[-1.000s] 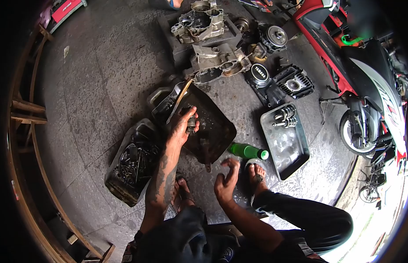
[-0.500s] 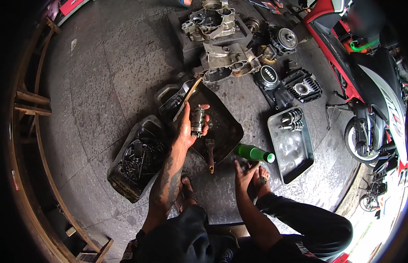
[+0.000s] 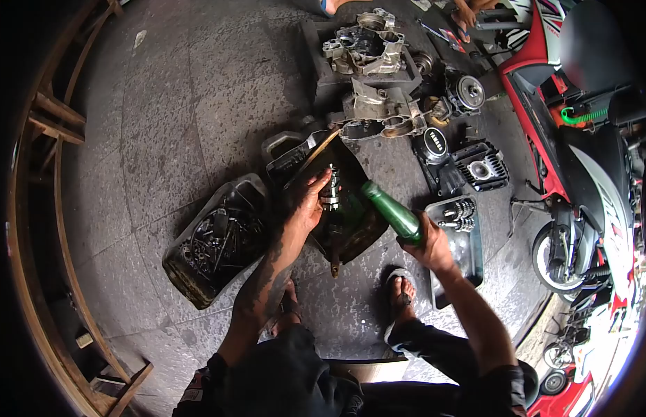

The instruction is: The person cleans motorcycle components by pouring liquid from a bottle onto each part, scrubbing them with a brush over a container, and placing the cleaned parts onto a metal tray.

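My left hand (image 3: 311, 203) is closed around a grooved metal shift drum (image 3: 330, 189), held over a dark oily pan (image 3: 368, 233). My right hand (image 3: 428, 244) grips a green glass bottle (image 3: 396, 214) by its base end. The bottle is tilted, its neck pointing up and left over the pan, apart from the drum. Below the drum, a brush (image 3: 335, 267) rests in the pan with its handle over the near edge; its bristles are hard to make out. A thin wooden strip (image 3: 323, 149) leans along the pan's left side.
A tub (image 3: 187, 281) of bolts and small parts sits left. At right, a metal tray (image 3: 458, 285) holds gear shafts (image 3: 462, 214). Engine cases (image 3: 378, 108), a Yamaha cover (image 3: 434, 144) and a finned cylinder (image 3: 483, 169) lie beyond. A motorcycle (image 3: 559, 174) stands right; another person's foot (image 3: 464, 31) shows behind.
My right hand has gone from beside the standing bottle to gripping it, and has lifted and tipped it toward the pan. My left hand has turned the drum and still holds it.
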Tool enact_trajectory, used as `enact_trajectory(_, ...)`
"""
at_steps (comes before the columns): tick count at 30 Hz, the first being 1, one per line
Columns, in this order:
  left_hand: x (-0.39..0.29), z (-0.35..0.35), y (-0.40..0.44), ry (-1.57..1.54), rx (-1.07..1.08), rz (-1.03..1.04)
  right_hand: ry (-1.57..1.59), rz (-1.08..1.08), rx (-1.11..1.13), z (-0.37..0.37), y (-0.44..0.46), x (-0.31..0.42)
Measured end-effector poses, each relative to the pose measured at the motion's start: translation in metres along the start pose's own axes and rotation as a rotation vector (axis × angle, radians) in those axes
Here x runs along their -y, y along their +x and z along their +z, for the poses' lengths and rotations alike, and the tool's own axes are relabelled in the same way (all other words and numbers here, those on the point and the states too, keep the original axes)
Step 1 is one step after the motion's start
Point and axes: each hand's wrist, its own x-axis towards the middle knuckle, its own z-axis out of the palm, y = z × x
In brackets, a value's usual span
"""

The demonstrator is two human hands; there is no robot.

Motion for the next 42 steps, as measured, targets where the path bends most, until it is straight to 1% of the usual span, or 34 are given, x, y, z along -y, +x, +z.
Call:
enact_trajectory(2,-0.003,0.005,0.001,-0.031,0.02,-0.002,-0.134,-0.008,0.177,-0.03,0.015,0.015)
enact_trajectory(3,-0.003,0.008,0.0,-0.048,0.041,-0.012,-0.255,0.032,0.256,-0.044,0.022,0.027)
enact_trajectory(5,-0.004,0.012,-0.004,-0.031,0.026,0.007,-0.335,0.106,0.414,-0.067,0.033,0.048)
enact_trajectory(6,-0.004,0.012,-0.005,-0.008,0.039,0.011,-0.335,0.106,0.419,-0.074,0.038,0.055)
enact_trajectory(8,-0.005,0.014,-0.006,0.015,0.053,0.011,-0.395,0.058,0.518,-0.086,0.047,0.067)
enact_trajectory(9,-0.005,0.014,-0.008,0.006,0.062,0.012,-0.392,0.062,0.524,-0.089,0.048,0.072)
enact_trajectory(11,-0.005,0.015,-0.01,-0.002,0.067,0.008,-0.501,0.077,0.546,-0.096,0.052,0.081)
enact_trajectory(12,-0.004,0.014,-0.01,0.011,0.047,0.014,-0.499,0.119,0.588,-0.103,0.057,0.089)
enact_trajectory(15,-0.001,0.01,-0.01,0.031,0.036,0.033,-0.563,0.118,0.589,-0.112,0.061,0.089)
enact_trajectory(18,-0.001,0.011,-0.011,-0.005,0.076,0.04,-0.583,0.067,0.545,-0.12,0.063,0.09)
enact_trajectory(19,-0.003,0.013,-0.013,0.006,0.058,0.031,-0.589,0.034,0.522,-0.123,0.063,0.092)
enact_trajectory(21,-0.006,0.017,-0.016,0.012,0.041,0.023,-0.601,0.039,0.527,-0.127,0.066,0.099)
enact_trajectory(26,-0.009,0.021,-0.018,-0.024,0.12,0.016,-0.638,0.009,0.523,-0.134,0.069,0.104)
enact_trajectory(29,-0.01,0.022,-0.02,-0.057,0.102,-0.023,-0.615,0.006,0.525,-0.137,0.068,0.108)
enact_trajectory(30,-0.011,0.023,-0.02,-0.055,0.103,-0.025,-0.637,-0.03,0.496,-0.137,0.067,0.105)
enact_trajectory(33,-0.01,0.027,-0.018,-0.032,0.055,-0.019,-0.668,-0.072,0.464,-0.14,0.069,0.105)
enact_trajectory(35,-0.008,0.027,-0.015,0.064,0.009,-0.007,-0.675,-0.082,0.462,-0.143,0.07,0.105)
enact_trajectory(37,-0.013,0.033,-0.019,0.091,-0.002,-0.013,-0.648,-0.176,0.424,-0.147,0.069,0.101)
enact_trajectory(38,-0.014,0.036,-0.021,0.116,-0.011,-0.021,-0.647,-0.174,0.424,-0.149,0.069,0.102)
enact_trajectory(39,-0.013,0.036,-0.02,0.117,-0.01,-0.023,-0.655,-0.173,0.422,-0.151,0.069,0.103)
enact_trajectory(41,-0.011,0.035,-0.018,0.142,0.075,0.033,-0.661,-0.172,0.421,-0.154,0.07,0.105)
enact_trajectory(42,-0.011,0.036,-0.019,0.143,0.074,0.032,-0.672,-0.189,0.411,-0.156,0.07,0.106)
